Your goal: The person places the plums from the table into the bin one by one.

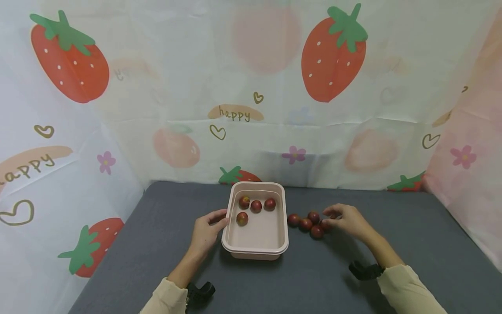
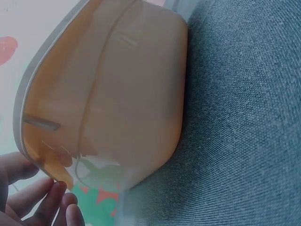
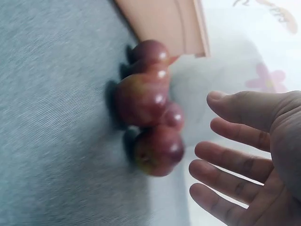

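A person's two bare hands work over a dark grey tabletop; the pale pink box stands at the centre of the frame, just below the backdrop's lower edge; four dark red fruits lie inside, three in a row toward its upper end and one below at the left; the left hand is at the box's left side, its bent fingertips touching the rim near a corner in the left wrist view, though whether they pinch it cannot be told; right of the box, a cluster of at least five loose fruits sits on the table; the right hand hovers at the cluster's right edge, thumb and fingers spread apart and holding nothing in the right wrist view; cream sleeves and black wrist mounts show at lower left and lower right; printed strawberries and hearts decorate the backdrop.
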### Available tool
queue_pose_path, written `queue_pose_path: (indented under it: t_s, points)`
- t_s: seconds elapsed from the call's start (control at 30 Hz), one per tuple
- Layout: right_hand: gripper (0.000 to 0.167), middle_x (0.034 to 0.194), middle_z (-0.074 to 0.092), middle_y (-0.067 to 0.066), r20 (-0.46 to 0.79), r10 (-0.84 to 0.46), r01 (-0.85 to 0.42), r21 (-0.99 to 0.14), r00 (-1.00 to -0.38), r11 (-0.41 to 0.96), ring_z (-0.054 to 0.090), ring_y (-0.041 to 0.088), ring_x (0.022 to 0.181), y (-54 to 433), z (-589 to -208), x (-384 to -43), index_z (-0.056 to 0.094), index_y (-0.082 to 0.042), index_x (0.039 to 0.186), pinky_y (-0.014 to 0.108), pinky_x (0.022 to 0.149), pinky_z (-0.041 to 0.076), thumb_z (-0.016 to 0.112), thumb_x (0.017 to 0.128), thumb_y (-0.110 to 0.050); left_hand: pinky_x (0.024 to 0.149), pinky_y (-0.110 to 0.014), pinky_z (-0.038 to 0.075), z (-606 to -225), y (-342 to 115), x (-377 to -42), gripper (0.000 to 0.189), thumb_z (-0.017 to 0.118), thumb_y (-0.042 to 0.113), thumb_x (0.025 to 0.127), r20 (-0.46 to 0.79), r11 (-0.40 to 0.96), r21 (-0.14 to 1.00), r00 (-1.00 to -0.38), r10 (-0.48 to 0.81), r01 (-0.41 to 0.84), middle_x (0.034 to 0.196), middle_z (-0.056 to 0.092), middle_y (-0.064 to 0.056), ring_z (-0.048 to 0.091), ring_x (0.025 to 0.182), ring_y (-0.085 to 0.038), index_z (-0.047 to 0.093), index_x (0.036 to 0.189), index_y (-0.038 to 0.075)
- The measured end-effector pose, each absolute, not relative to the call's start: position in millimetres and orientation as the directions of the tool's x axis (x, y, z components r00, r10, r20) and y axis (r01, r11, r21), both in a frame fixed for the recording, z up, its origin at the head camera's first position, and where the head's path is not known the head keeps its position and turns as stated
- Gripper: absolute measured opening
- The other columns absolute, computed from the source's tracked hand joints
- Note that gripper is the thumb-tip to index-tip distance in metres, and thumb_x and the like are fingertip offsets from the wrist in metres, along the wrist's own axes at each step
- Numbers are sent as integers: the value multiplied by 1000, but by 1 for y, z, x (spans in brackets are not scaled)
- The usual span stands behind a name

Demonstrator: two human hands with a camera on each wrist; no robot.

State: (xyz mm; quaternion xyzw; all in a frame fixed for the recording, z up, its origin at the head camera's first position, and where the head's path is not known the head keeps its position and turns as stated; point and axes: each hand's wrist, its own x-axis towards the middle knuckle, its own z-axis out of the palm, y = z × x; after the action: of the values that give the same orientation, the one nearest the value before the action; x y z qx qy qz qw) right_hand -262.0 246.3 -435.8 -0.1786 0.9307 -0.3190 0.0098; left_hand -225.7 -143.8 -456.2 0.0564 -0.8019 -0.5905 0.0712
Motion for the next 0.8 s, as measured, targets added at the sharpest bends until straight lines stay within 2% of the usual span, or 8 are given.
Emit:
queue_pose_path:
  t_s: [0.2,0.47,0.8]
  points:
    - [30,101,71,16,92,-309,-302,-587,-947,751,66,25,87,250,-450,-263,69,1,106,35,72,51,72,87,-22,82,-23,48,-457,-144,-226,32,68,13,89,43,292,956,-983,-179,-11,116,69,-16,60,109,-25,68,119,3]
    - [29,101,70,16,72,-288,-271,-606,-955,748,66,26,89,254,-460,-263,68,0,108,37,72,52,70,89,-22,80,-24,48,-457,-144,-226,31,68,12,89,48,292,957,-983,-176,-6,115,70,-16,61,108,-26,69,118,2]
    - [29,99,70,14,73,-274,-258,-623,-959,739,65,22,86,251,-465,-264,68,-1,108,32,68,50,70,89,-22,80,-22,48,-457,-144,-226,31,67,12,89,47,297,955,-984,-172,-6,116,70,-16,60,108,-26,68,119,2]
